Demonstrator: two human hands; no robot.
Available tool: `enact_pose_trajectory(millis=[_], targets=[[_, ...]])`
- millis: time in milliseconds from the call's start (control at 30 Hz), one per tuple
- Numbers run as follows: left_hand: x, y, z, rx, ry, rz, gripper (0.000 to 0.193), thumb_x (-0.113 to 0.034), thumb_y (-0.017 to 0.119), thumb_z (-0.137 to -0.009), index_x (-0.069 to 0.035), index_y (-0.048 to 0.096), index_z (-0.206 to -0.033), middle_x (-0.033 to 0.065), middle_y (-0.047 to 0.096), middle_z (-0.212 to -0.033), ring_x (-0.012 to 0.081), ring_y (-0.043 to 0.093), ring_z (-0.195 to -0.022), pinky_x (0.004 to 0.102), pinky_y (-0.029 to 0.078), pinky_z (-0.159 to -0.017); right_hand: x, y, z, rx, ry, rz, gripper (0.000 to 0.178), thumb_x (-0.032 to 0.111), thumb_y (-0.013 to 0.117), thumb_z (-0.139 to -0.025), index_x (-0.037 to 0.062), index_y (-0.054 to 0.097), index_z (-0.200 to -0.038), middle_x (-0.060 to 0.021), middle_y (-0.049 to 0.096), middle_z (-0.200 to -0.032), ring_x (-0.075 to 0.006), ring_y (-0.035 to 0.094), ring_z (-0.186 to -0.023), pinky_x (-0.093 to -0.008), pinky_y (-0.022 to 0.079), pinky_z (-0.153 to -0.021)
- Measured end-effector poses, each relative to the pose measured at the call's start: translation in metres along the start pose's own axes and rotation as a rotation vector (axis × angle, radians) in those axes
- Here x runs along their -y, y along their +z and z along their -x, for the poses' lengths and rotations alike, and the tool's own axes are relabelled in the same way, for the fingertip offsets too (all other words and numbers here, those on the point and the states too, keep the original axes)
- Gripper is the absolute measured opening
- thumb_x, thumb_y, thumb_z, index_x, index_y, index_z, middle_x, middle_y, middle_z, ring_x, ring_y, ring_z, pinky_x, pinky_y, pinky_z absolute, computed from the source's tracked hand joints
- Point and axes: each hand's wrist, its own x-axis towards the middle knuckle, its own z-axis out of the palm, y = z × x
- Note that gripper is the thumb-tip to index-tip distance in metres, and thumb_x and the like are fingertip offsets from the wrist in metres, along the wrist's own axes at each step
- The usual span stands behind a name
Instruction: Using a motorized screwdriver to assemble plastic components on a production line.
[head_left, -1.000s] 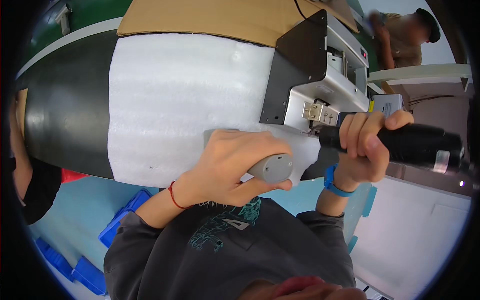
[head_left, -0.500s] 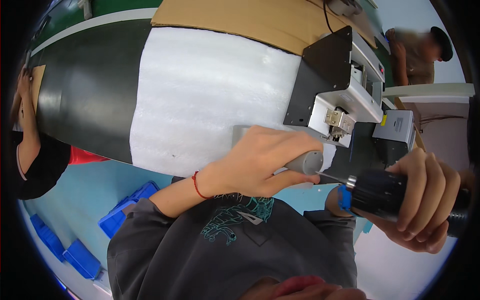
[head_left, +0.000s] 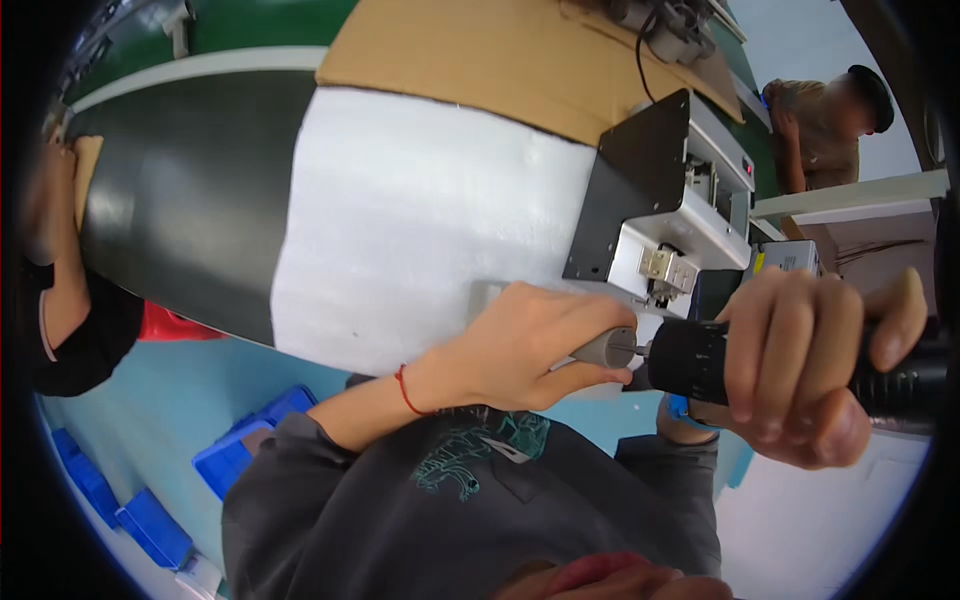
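My left hand (head_left: 535, 345) grips a grey plastic part with a round handle-like end (head_left: 606, 348) that faces right. Most of that part is hidden behind the fingers; a pale corner of it shows past the knuckles. In my right hand (head_left: 795, 355) is a black electric screwdriver (head_left: 685, 360), held level and pointing left. Its metal tip (head_left: 641, 350) meets the round end of the grey part; whether a screw sits there is too small to tell. Both hands are above the near right edge of a white foam sheet (head_left: 430, 220).
A black and silver box-shaped machine (head_left: 640, 180) stands just beyond my hands. Cardboard (head_left: 460, 60) lies behind the foam, with grey parts (head_left: 680, 35) past it. Blue bins (head_left: 155, 525) are on the floor. Co-workers are at left (head_left: 70, 310) and far right (head_left: 825, 125).
The screwdriver has moved left and slightly up, bringing its tip to the round end of the grey part. My left hand keeps its hold. The whole view has shifted slightly.
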Motion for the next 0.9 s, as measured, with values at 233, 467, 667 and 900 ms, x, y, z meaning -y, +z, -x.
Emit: enact_pose_trajectory(millis=[233,467,667,900], targets=[[-0.016,-0.025,-0.014,0.117,-0.051,-0.33,0.029,-0.024,0.066,-0.079,-0.007,0.053,-0.098,0.0108,0.06,-0.078,0.0315,0.059,-0.067,0.0375,0.045,-0.055,-0.002,-0.013,0.016,-0.083,-0.211,-0.063,0.043,0.0,0.058,-0.073,0.01,0.041,-0.111,0.0018,0.049,-0.052,-0.0094,0.051,-0.042,-0.0205,0.045,-0.041],[0.076,-0.275,-0.072,0.099,-0.443,-1.31,0.033,-0.031,0.057,-0.084,-0.001,0.057,-0.098,0.0189,0.059,-0.097,0.0376,0.052,-0.098,0.0409,0.043,-0.082,0.008,-0.076,0.071,-0.452,-0.358,-0.042,0.047,0.0,0.058,-0.074,0.0104,0.039,-0.116,-0.0007,0.046,-0.051,-0.0097,0.045,-0.04,-0.0226,0.042,-0.04],[0.193,-0.348,-0.169,0.412,-0.746,-1.749,0.037,-0.022,0.057,-0.077,-0.005,0.055,-0.11,0.0191,0.054,-0.119,0.0369,0.053,-0.106,0.0442,0.045,-0.088,0.004,-0.094,0.092,-0.578,-0.232,-0.104,0.041,-0.002,0.054,-0.073,0.0085,0.039,-0.11,-0.0035,0.043,-0.051,-0.0133,0.044,-0.039,-0.0258,0.042,-0.039],[0.239,-0.096,-0.383,-0.148,0.049,-1.169,0.024,-0.026,0.06,-0.076,-0.005,0.062,-0.087,0.0208,0.062,-0.095,0.0352,0.061,-0.086,0.0442,0.049,-0.072,-0.002,-0.096,0.085,-0.535,-0.148,-0.071,0.04,-0.002,0.059,-0.07,0.011,0.037,-0.102,-0.0041,0.046,-0.049,-0.015,0.046,-0.04,-0.0278,0.042,-0.039]])
